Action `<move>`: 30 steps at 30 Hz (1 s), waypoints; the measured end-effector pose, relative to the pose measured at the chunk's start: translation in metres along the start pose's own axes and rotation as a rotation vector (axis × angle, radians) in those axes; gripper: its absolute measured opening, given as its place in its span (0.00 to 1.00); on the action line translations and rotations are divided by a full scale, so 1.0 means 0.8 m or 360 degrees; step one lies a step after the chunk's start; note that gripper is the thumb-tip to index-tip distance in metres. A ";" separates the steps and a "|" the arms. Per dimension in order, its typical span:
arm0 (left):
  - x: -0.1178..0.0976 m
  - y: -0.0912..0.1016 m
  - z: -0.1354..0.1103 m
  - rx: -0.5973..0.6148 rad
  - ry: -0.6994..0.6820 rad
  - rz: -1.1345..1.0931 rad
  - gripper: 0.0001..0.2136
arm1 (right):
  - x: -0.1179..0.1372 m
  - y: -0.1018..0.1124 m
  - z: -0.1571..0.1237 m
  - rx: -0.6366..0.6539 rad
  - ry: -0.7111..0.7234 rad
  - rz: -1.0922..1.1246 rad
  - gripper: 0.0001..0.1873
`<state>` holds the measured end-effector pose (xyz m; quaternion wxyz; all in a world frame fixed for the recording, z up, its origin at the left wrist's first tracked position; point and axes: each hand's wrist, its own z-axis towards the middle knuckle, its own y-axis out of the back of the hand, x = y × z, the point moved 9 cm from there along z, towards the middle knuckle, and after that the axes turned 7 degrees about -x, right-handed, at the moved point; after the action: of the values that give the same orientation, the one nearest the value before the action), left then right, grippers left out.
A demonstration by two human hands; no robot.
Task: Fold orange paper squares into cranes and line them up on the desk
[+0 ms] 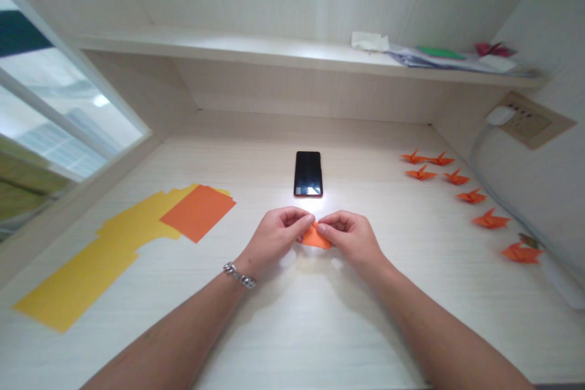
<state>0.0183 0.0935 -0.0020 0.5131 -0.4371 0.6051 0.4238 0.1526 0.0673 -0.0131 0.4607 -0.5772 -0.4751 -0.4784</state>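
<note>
Between my two hands is a small folded piece of orange paper (317, 239), held just above the desk. My left hand (284, 230), with a silver chain bracelet (239, 275) on its wrist, pinches the paper's left side between thumb and fingers. My right hand (350, 233) pinches the right side near the top in the same way. The fingertips hide part of the folds. Beyond the hands a black phone (308, 173) lies flat on the desk.
Yellow paper sheets (77, 280) lie fanned out at left, with orange square sheets (198, 213) on their upper end. Several folded orange paper cranes (490, 219) stand along the right. A cable runs from a charger (500, 115) at the wall socket. Papers rest on the shelf (228, 52).
</note>
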 end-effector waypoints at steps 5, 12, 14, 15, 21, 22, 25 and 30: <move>-0.005 -0.002 -0.003 0.0029 -0.0027 0.0097 0.10 | -0.009 -0.003 -0.001 0.0013 -0.0155 0.0049 0.11; -0.004 -0.004 -0.002 0.0061 -0.0031 0.0100 0.10 | -0.018 -0.007 -0.003 0.0048 -0.0363 0.0220 0.14; -0.003 -0.004 -0.002 0.0060 -0.0030 0.0107 0.10 | -0.018 -0.007 -0.003 0.0048 -0.0362 0.0215 0.14; -0.003 -0.004 -0.002 0.0059 -0.0030 0.0114 0.10 | -0.017 -0.007 -0.003 0.0046 -0.0357 0.0211 0.14; -0.002 -0.003 -0.002 0.0040 -0.0014 0.0138 0.10 | -0.020 -0.008 -0.004 0.0072 -0.0346 0.0226 0.14; -0.002 -0.002 -0.002 0.0038 -0.0007 0.0129 0.10 | -0.019 -0.007 -0.004 0.0075 -0.0329 0.0223 0.14; -0.001 -0.003 -0.002 0.0039 0.0022 0.0077 0.10 | -0.016 -0.005 -0.003 0.0071 -0.0259 0.0180 0.14; 0.003 -0.005 -0.001 0.0051 0.0077 -0.0114 0.12 | -0.007 -0.004 -0.004 0.0023 -0.0144 0.0090 0.12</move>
<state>0.0213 0.0915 -0.0047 0.5202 -0.4603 0.6080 0.3846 0.1483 0.0643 -0.0180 0.4564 -0.6080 -0.4823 -0.4352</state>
